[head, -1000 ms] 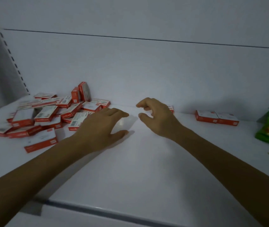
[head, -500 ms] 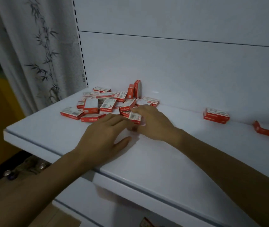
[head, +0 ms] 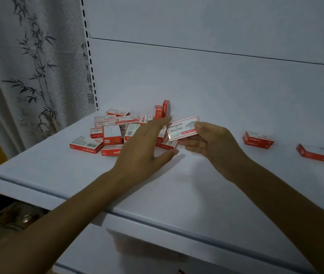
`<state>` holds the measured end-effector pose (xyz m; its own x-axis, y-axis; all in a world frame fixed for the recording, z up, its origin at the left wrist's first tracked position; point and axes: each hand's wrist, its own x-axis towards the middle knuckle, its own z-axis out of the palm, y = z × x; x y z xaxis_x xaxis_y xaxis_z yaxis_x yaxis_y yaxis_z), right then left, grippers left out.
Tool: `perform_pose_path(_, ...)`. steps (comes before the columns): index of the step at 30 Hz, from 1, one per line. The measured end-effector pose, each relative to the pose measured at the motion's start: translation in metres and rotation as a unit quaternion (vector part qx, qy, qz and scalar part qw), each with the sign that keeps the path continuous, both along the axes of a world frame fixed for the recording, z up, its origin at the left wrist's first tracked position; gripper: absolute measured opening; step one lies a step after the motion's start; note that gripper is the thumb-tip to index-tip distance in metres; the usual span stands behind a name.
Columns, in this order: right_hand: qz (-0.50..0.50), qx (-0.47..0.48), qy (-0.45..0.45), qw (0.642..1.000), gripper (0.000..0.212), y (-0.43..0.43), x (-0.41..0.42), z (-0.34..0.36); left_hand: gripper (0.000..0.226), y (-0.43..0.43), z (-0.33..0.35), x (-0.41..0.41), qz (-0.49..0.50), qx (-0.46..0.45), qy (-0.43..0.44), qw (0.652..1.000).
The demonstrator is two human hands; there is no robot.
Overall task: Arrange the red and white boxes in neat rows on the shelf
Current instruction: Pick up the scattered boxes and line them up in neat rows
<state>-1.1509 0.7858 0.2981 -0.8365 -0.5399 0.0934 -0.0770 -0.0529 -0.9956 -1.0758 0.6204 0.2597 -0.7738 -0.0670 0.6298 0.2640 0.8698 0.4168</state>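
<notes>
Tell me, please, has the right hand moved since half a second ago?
Yes: the right hand has risen from the pile, lifting one box clear of the shelf.

Dim bluish light, soft shadows under forearms, slight motion blur

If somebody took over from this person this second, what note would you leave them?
Right hand holds one red and white box above the shelf. Left hand open, beside the pile.
The loose pile sits back left; a few boxes lie by the back wall to the right.
Done: no neat row yet. Left: place the held box, then sort the pile.
</notes>
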Motion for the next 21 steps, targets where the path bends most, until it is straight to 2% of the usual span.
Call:
perform_pose_path(6, 0.023, -0.077, -0.088, 0.993, 0.029, 0.000, 0.011, -0.009, 0.063, -0.007, 0.001, -0.011, -0.041, 0.018, 0.027, 0.999)
perform_pose_path(10, 0.047, -0.077, -0.098, 0.991, 0.035, -0.007, 0.012, -0.013, 0.054, -0.020, 0.001, -0.008, -0.030, -0.004, 0.053, 0.998)
perform_pose_path(15, 0.032, -0.035, -0.055, 0.997, 0.050, -0.020, 0.013, -0.015, 0.049, -0.036, 0.005, 0.007, 0.003, -0.018, 0.084, 0.996)
perform_pose_path(18, -0.020, 0.028, -0.020, 0.999, 0.033, -0.026, 0.013, -0.016, 0.048, -0.049, 0.007, 0.021, 0.023, 0.008, 0.086, 0.996)
perform_pose_path(21, -0.032, 0.146, 0.124, 0.981, 0.012, -0.031, 0.012, -0.018, 0.049, -0.061, 0.004, 0.039, 0.038, 0.037, 0.072, 0.996)
